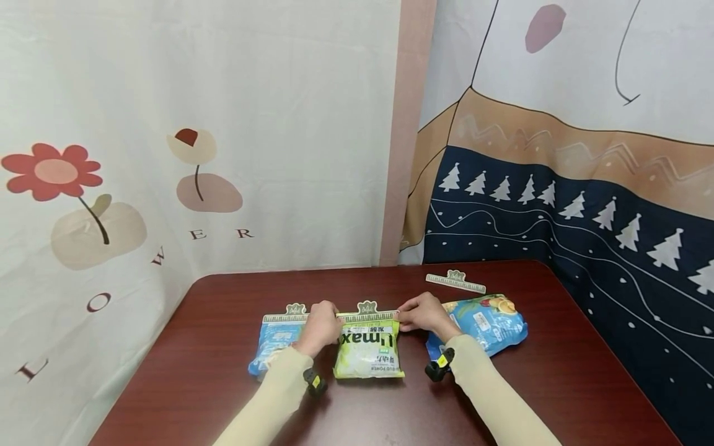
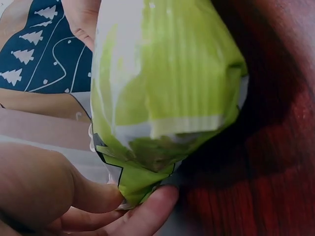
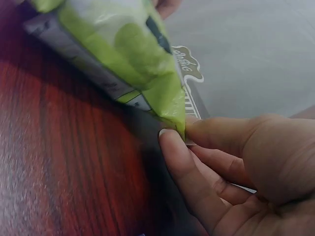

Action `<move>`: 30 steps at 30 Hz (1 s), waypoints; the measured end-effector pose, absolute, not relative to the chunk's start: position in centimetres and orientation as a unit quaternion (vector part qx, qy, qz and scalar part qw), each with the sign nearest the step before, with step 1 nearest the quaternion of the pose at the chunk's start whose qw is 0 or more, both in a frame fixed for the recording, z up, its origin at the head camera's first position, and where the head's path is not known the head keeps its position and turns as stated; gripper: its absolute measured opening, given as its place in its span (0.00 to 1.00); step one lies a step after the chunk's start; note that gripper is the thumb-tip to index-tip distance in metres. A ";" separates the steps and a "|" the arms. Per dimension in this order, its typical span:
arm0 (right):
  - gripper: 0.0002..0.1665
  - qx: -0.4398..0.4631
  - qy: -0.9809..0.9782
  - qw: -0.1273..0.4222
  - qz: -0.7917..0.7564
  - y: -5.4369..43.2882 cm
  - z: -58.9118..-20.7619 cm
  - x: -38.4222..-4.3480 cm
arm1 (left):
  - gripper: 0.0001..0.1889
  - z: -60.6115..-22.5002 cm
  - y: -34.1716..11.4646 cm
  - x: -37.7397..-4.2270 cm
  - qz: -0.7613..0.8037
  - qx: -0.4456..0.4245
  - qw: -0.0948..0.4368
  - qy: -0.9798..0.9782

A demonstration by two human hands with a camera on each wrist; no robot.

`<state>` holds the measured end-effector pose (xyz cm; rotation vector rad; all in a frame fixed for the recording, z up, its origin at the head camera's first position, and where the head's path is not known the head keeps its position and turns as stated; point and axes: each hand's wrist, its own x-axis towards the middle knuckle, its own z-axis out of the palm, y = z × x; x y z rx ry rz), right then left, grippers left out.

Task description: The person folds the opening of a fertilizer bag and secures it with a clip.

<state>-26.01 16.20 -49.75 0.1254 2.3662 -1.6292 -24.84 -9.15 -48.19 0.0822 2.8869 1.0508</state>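
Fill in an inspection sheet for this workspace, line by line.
Surface: dark red-brown table, bags and clips lying on it.
Job's things: green bag in the middle, with the middle clip along its top edge; left blue bag with the left clip along its top; right blue bag, no clip visible on it; loose clip just beyond that bag.
Clutter: nothing seen.
Left hand: pinches the green bag's top left corner.
Right hand: pinches its top right corner.
Cables: nothing seen.
Surroundings: white cloth with printed flowers behind; cloth with printed trees on the right.
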 end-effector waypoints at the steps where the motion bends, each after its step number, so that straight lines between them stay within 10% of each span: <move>1: 0.11 0.038 0.821 0.133 -0.554 16.2 -49.7 -26.0 | 0.07 -48.2 -9.2 -24.9 0.340 0.026 0.033 0.940; 30: 0.26 -0.130 0.924 0.157 -0.323 24.3 -45.0 -28.2 | 0.22 -46.5 -4.5 -20.1 0.435 0.092 -0.077 0.892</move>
